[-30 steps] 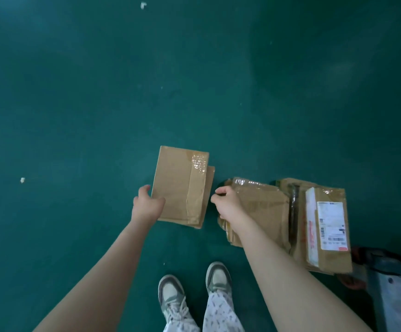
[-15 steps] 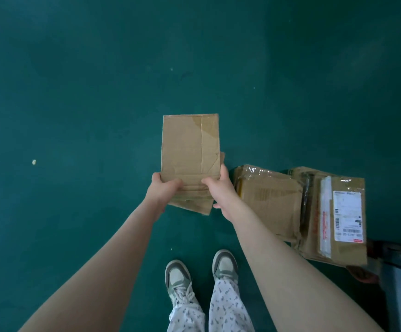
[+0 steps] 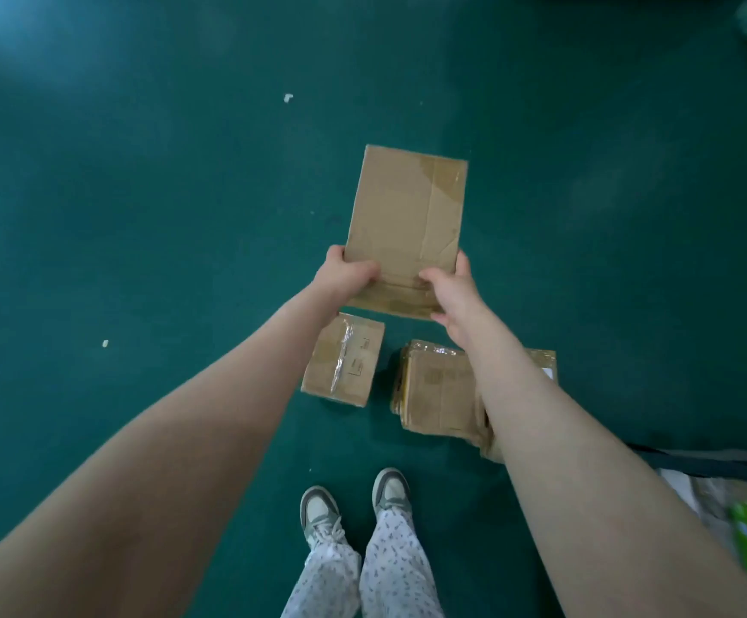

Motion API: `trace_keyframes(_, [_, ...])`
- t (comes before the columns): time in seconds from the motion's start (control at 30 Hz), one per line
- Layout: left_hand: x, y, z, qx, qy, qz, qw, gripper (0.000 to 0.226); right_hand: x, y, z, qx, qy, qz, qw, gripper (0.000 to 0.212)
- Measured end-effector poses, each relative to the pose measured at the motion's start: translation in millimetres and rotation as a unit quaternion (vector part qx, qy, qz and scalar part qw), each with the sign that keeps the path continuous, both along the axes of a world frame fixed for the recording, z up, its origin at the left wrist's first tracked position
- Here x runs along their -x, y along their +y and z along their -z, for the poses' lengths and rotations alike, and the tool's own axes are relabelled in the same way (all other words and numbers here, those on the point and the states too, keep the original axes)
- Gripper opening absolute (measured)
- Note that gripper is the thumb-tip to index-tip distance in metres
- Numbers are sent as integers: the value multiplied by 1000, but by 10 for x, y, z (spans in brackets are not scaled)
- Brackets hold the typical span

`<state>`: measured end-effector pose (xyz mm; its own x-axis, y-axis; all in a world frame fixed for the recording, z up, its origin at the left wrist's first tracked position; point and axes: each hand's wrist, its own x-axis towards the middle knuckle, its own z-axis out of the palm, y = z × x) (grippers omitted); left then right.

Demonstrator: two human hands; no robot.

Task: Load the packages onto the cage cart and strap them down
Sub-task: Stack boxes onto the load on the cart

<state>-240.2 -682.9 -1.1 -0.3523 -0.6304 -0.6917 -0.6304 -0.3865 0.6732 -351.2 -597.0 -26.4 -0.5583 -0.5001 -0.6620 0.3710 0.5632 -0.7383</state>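
Flat cardboard package (image 3: 407, 225) is off the floor, held out ahead on stretched arms. Its long side points away from the body and the brown face is up toward the camera. I see creases across that face and a shiny tape patch near the far right corner. Both hands carry it by the near end: left hand (image 3: 346, 275) is curled round the near left corner, right hand (image 3: 451, 296) round the near right corner. Grip is firm on the package on both sides, and I can't read exact finger placement underneath. On the floor (image 3: 139, 216) nearer the body sits a small taped box (image 3: 345, 359), its left edge tucked behind the left forearm. Just right of it, with a strip of floor between, is a stack of brown packages (image 3: 438, 390) wrapped in clear tape. The right forearm covers much of the stack; a white label corner (image 3: 549, 373) pokes out past the arm. The floor is dark green, with white scraps (image 3: 288, 98) lying well apart. At the bottom are grey-white sneakers (image 3: 318, 510) and patterned trousers (image 3: 363, 573). Lower right corner shows a dark strap (image 3: 719, 461) over something grey, plus a blurred white-and-green item (image 3: 746, 528); I can't tell what either is.
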Motion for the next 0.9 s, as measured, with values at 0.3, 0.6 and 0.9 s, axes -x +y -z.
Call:
trace_keyframes(0.3, [109,563,-1336,23,75,69,994,56,-33,745,-1396,88,40,106,990,60])
trace_keyframes(0.6, [213,1598,-2250,51,139,176,973,59,-74,1989,-2377,141,91,216,962,55])
trace_keyframes(0.9, [52,3279,-2402,-6,163,305,938,64,-396,3808,-2457,107,159,347,918,48])
